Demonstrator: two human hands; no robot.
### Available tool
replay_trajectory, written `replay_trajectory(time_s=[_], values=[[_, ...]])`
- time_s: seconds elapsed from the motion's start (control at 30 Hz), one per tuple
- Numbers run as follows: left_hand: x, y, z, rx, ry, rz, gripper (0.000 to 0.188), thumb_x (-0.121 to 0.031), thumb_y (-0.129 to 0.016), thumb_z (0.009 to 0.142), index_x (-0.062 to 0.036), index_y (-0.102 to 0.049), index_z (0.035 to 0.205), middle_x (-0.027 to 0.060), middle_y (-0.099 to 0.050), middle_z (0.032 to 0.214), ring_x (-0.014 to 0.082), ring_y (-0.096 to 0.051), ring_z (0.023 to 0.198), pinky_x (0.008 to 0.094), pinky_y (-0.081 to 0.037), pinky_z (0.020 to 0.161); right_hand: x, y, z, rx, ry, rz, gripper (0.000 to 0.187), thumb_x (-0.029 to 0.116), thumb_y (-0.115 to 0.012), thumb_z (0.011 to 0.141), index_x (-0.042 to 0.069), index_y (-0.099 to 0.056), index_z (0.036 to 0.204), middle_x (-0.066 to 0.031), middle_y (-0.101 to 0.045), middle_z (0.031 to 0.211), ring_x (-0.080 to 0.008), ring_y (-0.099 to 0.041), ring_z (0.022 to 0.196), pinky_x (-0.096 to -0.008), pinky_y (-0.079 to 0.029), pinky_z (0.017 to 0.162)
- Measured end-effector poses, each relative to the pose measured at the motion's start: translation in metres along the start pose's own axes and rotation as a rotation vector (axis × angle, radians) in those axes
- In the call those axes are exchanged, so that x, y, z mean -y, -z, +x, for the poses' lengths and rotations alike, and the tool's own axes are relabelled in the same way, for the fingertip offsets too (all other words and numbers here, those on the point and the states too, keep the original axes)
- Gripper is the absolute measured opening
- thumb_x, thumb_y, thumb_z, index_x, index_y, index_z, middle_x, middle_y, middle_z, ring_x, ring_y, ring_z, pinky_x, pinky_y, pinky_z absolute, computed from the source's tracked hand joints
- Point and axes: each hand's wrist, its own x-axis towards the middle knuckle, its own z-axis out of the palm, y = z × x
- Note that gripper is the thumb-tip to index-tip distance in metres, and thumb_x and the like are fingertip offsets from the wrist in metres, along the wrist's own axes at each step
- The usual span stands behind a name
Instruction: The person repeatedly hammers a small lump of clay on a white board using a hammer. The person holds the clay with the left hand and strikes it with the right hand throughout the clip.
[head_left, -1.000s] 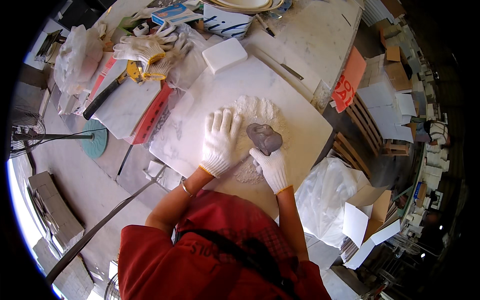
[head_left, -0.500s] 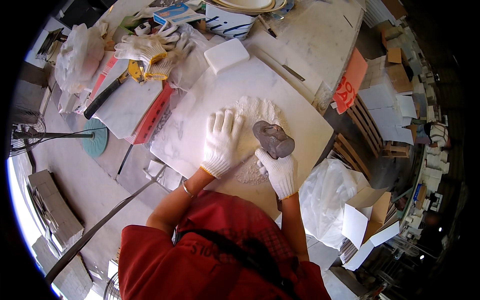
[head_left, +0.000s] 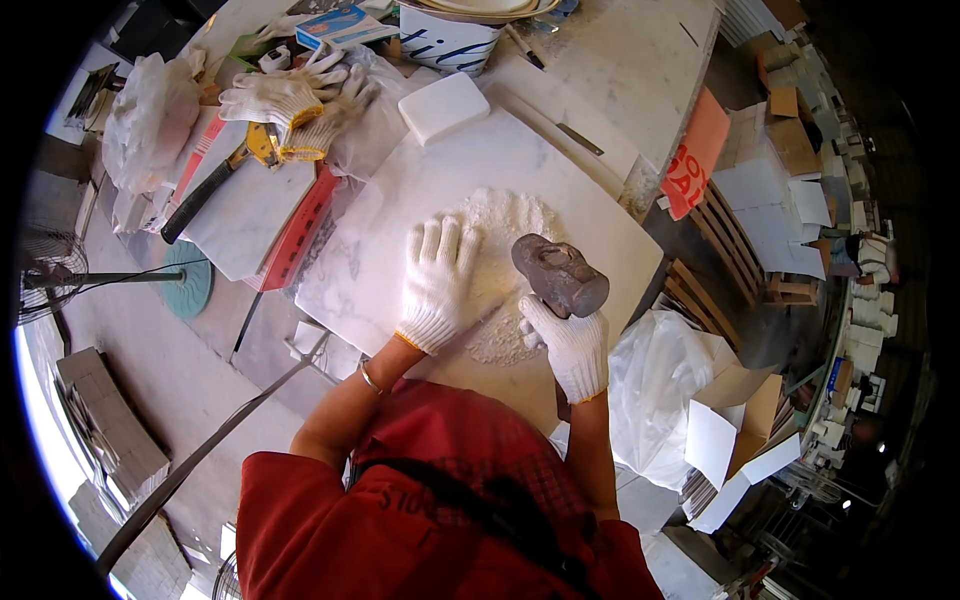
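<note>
I see the right hand [head_left: 568,355] clamped on the hammer [head_left: 560,277], its dark head over the marble slab [head_left: 395,200] beside white powder [head_left: 512,212]. The left hand [head_left: 436,288], apart from it, lies flat, fingers extended. To the right stands a carton [head_left: 711,448], flaps spread; I can't make out its contents. Farther, something pinkish shows through a plastic bag [head_left: 150,105]. Beyond, a cream dish [head_left: 488,6] tops a white container [head_left: 445,42].

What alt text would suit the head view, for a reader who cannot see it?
A person's gloved right hand holds a dark hammer over a pale stone slab, while the gloved left hand rests at the edge of crumbly white powder. Spare white gloves lie toward the upper left.
</note>
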Motion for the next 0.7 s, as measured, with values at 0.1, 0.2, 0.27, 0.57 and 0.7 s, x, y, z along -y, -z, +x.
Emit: replay_trajectory(time_s=[0.1, 0.2, 0.27, 0.57, 0.7], values=[[-0.004, 0.001, 0.003, 0.023, -0.018, 0.069, 0.067, -0.035, -0.082, 0.066, -0.0013, -0.059, 0.12, 0.0221, -0.056, 0.119, 0.0419, -0.055, 0.111, 0.0529, -0.044, 0.097, -0.06, -0.01, 0.045, 0.046, 0.073, -0.05, 0.02, 0.016, -0.079, 0.092, 0.005, -0.065, 0.101, -0.004, -0.063, 0.072, -0.01, -0.055, 0.052, -0.0254, -0.042, 0.046], [0.0, -0.004, 0.002, -0.027, -0.02, 0.087, 0.064, -0.029, -0.079, 0.064, -0.0013, -0.059, 0.118, 0.0223, -0.056, 0.117, 0.0418, -0.055, 0.109, 0.0524, -0.045, 0.094, -0.044, -0.013, 0.048, 0.142, 0.025, -0.09, 0.027, 0.019, -0.08, 0.091, 0.004, -0.06, 0.102, -0.0052, -0.061, 0.071, -0.012, -0.052, 0.049, -0.0284, -0.038, 0.041], [-0.003, 0.0, 0.002, -0.038, -0.012, 0.038, 0.065, -0.032, -0.08, 0.066, -0.0014, -0.059, 0.119, 0.0221, -0.056, 0.118, 0.0417, -0.055, 0.109, 0.0522, -0.045, 0.095, -0.02, -0.012, 0.032, 0.135, -0.085, 0.048, 0.025, 0.018, -0.08, 0.091, 0.005, -0.062, 0.102, -0.0051, -0.063, 0.071, -0.0114, -0.054, 0.05, -0.0279, -0.04, 0.043], [-0.005, 0.006, 0.005, -0.017, -0.025, -0.004, 0.07, -0.041, -0.084, 0.068, -0.0018, -0.059, 0.12, 0.0219, -0.056, 0.12, 0.0423, -0.054, 0.112, 0.0525, -0.043, 0.097, -0.036, -0.003, 0.013, -0.01, 0.176, -0.126, 0.033, 0.024, -0.081, 0.091, -0.002, -0.067, 0.106, -0.005, -0.067, 0.074, -0.0113, -0.063, 0.061, -0.028, -0.05, 0.053], [0.0, -0.003, -0.001, -0.01, -0.033, 0.059, 0.072, -0.043, -0.084, 0.068, -0.0017, -0.059, 0.121, 0.0217, -0.056, 0.121, 0.0422, -0.054, 0.112, 0.0522, -0.043, 0.098, -0.073, -0.011, 0.061, 0.032, 0.141, -0.365, 0.035, 0.021, -0.08, 0.09, -0.003, -0.064, 0.11, -0.0068, -0.064, 0.072, -0.0144, -0.062, 0.056, -0.0301, -0.049, 0.048]])
